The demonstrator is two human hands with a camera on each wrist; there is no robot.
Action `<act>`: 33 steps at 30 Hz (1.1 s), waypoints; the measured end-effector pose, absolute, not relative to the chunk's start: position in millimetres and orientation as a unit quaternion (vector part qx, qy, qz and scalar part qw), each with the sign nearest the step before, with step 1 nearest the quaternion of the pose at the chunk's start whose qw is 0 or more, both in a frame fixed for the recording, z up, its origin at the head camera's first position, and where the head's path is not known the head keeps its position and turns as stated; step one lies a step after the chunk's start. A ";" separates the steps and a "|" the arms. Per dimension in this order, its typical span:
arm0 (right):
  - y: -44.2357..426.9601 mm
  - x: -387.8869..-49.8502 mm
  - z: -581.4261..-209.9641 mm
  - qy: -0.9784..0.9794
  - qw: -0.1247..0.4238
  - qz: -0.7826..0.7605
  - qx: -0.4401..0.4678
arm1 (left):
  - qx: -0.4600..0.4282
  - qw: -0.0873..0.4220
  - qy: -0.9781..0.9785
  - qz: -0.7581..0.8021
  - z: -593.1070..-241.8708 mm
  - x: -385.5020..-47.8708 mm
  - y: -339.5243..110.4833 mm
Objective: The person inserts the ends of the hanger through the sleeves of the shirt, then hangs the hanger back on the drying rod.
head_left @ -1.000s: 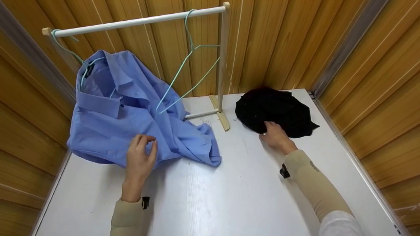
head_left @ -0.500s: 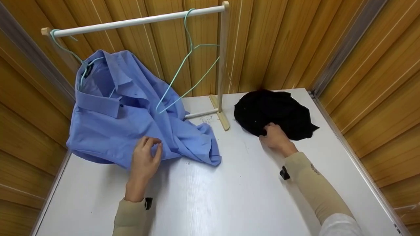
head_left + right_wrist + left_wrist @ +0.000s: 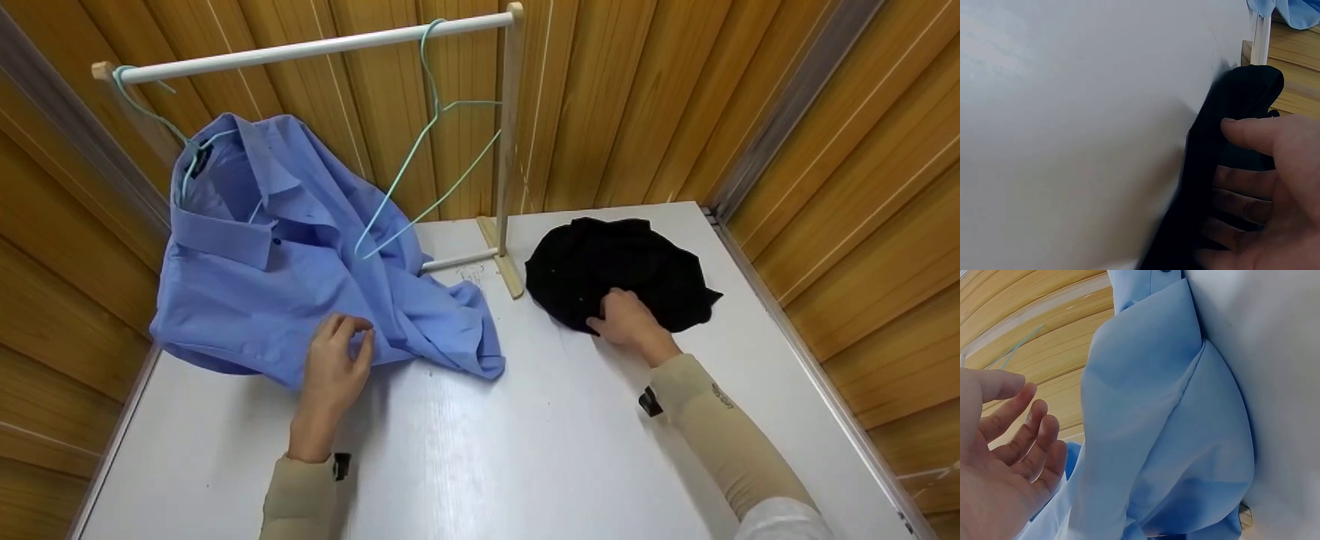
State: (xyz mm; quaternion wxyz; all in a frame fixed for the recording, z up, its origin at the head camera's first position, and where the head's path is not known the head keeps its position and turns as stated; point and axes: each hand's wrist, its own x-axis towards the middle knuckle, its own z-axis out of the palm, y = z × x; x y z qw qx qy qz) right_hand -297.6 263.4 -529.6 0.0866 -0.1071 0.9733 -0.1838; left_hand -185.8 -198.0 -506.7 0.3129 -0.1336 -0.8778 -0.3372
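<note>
A blue collared shirt (image 3: 225, 300) hangs on a mint-green hanger at the rack's left end, its lower part spreading over the white surface. In front of it is my left hand (image 3: 334, 371), fingers loosely bent and nothing held. The left wrist view shows this hand (image 3: 1008, 467) beside the shirt fabric (image 3: 1134, 382), not touching it. My right hand (image 3: 632, 322) grips the near edge of a crumpled black cloth (image 3: 622, 259). Up close, the thumb of that hand (image 3: 1269, 191) lies on the black fabric (image 3: 1202, 152); its fingertips are partly hidden by the fabric.
The rack has a white top bar (image 3: 315, 49) and a wooden foot (image 3: 500, 257) left of the black cloth. An unloaded mint-green hanger (image 3: 397, 176) hangs near its right end. Wood-patterned panels (image 3: 607, 97) enclose the white table (image 3: 480, 450) behind and at both sides.
The black cloth has slid a little toward me and left, with my right hand at its edge. My left hand has shifted slightly right. The blue shirt looks the same.
</note>
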 end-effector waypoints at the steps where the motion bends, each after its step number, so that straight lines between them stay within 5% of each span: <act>1: 263.1 -297.3 -528.7 0.974 0.089 -0.180 -0.109 | -0.132 0.311 -0.879 -0.336 -507.0 -185.6 -197.7; 11: 261.1 -301.5 -513.5 0.970 0.111 -0.190 -0.103 | -0.137 0.314 -0.880 -0.330 -508.6 -186.7 -196.2; 25: 268.6 -315.2 -503.4 0.968 -0.087 -0.223 -0.079 | -0.137 0.291 -0.888 -0.329 -511.8 -186.3 -194.8; 33: 277.6 -325.1 -510.5 0.976 -0.062 -0.199 -0.058 | -0.136 0.287 -0.889 -0.329 -512.9 -184.4 -194.4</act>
